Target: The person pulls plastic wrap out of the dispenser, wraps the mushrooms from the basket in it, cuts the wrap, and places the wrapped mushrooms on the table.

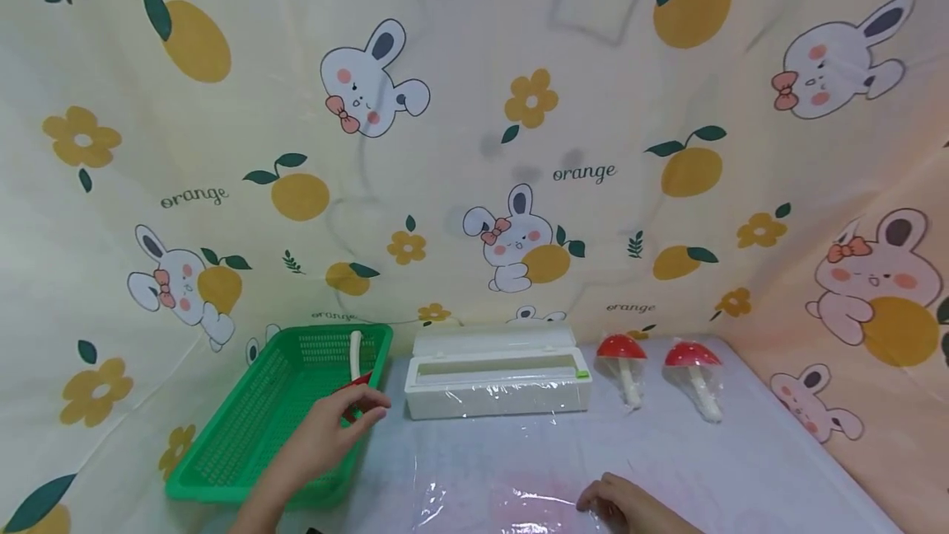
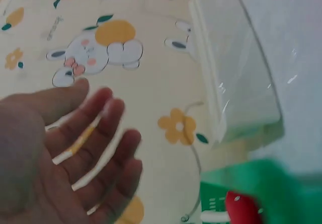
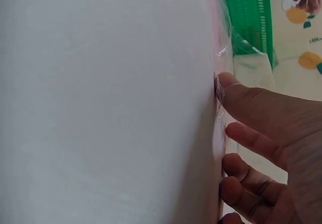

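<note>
My left hand (image 1: 334, 427) hovers over the right rim of a green basket (image 1: 222, 435), its fingers loosely bent and holding nothing in the left wrist view. A toy mushroom with a red cap (image 2: 241, 208) and white stem (image 1: 356, 353) lies in the basket, partly hidden behind that hand in the head view. At the front, a sheet of clear cling film (image 1: 452, 497) lies on the table. My right hand (image 1: 630, 505) pinches the film's right edge, with film bunched at the thumb (image 3: 251, 100) in the right wrist view.
A white cling film dispenser (image 1: 497, 398) stands at the back middle, lid raised, with a green cutter tab (image 1: 582, 374). To its right lie two film-wrapped red mushrooms (image 1: 621, 348). A patterned curtain (image 1: 474, 147) closes off the back and sides of the table.
</note>
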Motion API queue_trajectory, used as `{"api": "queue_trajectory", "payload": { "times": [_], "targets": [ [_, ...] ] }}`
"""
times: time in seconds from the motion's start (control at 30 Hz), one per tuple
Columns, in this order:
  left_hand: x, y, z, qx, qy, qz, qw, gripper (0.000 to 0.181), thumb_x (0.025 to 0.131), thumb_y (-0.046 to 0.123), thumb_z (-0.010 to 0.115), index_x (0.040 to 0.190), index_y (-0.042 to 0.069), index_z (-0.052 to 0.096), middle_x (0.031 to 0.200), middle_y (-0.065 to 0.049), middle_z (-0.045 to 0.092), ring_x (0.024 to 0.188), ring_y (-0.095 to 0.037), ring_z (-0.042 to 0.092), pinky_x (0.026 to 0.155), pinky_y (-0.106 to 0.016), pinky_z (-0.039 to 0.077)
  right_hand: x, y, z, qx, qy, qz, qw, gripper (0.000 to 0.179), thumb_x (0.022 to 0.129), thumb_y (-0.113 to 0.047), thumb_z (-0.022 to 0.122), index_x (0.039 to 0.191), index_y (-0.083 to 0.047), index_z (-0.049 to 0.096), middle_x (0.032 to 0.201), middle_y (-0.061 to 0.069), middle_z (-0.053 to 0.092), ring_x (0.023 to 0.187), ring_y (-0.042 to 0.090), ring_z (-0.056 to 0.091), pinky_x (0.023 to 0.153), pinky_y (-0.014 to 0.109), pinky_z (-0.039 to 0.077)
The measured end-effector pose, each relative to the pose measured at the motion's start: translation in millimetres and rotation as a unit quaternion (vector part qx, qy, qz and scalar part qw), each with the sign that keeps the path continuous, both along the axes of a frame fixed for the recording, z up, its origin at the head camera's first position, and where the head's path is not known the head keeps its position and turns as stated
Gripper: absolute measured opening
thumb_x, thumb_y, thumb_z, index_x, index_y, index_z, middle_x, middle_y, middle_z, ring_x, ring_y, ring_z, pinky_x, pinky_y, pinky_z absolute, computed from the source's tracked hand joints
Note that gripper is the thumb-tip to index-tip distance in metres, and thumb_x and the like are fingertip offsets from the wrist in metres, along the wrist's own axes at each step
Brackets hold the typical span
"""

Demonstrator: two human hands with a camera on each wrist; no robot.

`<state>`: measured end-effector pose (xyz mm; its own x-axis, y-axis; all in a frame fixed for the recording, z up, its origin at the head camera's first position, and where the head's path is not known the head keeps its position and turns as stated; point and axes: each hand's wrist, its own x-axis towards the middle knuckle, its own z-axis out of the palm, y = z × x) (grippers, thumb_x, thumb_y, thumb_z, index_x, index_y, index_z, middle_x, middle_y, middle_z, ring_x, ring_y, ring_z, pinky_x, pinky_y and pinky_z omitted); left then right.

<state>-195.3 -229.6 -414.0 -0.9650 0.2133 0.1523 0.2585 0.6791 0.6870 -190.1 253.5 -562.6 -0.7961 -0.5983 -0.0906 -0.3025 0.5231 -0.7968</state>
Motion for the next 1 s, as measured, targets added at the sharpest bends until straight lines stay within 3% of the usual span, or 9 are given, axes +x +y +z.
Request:
{"api": "queue_trajectory", "payload": {
  "times": [0.17,0.3,0.53,0.77,1.0],
  "targets": [
    [-20.3,-12.1,4.3,-0.008,0.009,0.050,0.9987,0.011,0.107,0.024,0.069,0.116,0.021,0.075,0.104,0.002,0.074,0.093,-0.015,0.062,0.082,-0.032,0.055,-2.9,1,0.4,-0.004,-0.001,0.000,1.0000,0.046,0.091,-0.037,0.088,0.128,-0.018,0.068,0.101,0.000,0.056,0.085,0.008,0.053,0.077,0.018,0.050],
    [-36.4,-20.6,3.6,-0.020,0.009,0.068,0.9974,0.016,0.107,0.025,0.068,0.119,0.016,0.072,0.101,0.000,0.073,0.095,-0.018,0.065,0.079,-0.035,0.055,-5.4,1,-0.5,-0.009,-0.004,-0.002,1.0000,0.046,0.091,-0.035,0.088,0.128,-0.016,0.068,0.102,0.002,0.054,0.085,0.008,0.051,0.074,0.019,0.047],
    [-66.5,-43.6,2.2,-0.027,-0.003,0.097,0.9949,0.041,0.108,0.034,0.067,0.136,0.004,0.064,0.122,-0.013,0.071,0.114,-0.033,0.065,0.080,-0.042,0.058,-8.8,3,-3.2,-0.015,0.006,0.007,0.9998,0.045,0.093,-0.033,0.087,0.130,-0.016,0.067,0.103,0.000,0.054,0.084,0.006,0.051,0.074,0.018,0.047],
    [-95.1,-67.7,-12.9,-0.040,-0.051,0.114,0.9914,0.067,0.108,0.043,0.065,0.147,-0.010,0.050,0.142,-0.037,0.056,0.129,-0.053,0.057,0.096,-0.060,0.056,-10.1,2,-3.6,-0.006,0.003,0.006,1.0000,0.043,0.093,-0.032,0.086,0.128,-0.017,0.067,0.102,-0.001,0.054,0.083,0.006,0.052,0.075,0.018,0.048],
    [-115.9,-83.3,-32.5,-0.038,-0.108,0.130,0.9848,0.091,0.102,0.049,0.070,0.154,-0.017,0.033,0.149,-0.047,0.043,0.134,-0.059,0.049,0.107,-0.066,0.049,-11.1,2,-3.7,-0.010,0.008,0.008,0.9999,0.042,0.093,-0.032,0.086,0.128,-0.019,0.067,0.101,-0.004,0.057,0.084,0.006,0.054,0.077,0.018,0.050]
  ]
}}
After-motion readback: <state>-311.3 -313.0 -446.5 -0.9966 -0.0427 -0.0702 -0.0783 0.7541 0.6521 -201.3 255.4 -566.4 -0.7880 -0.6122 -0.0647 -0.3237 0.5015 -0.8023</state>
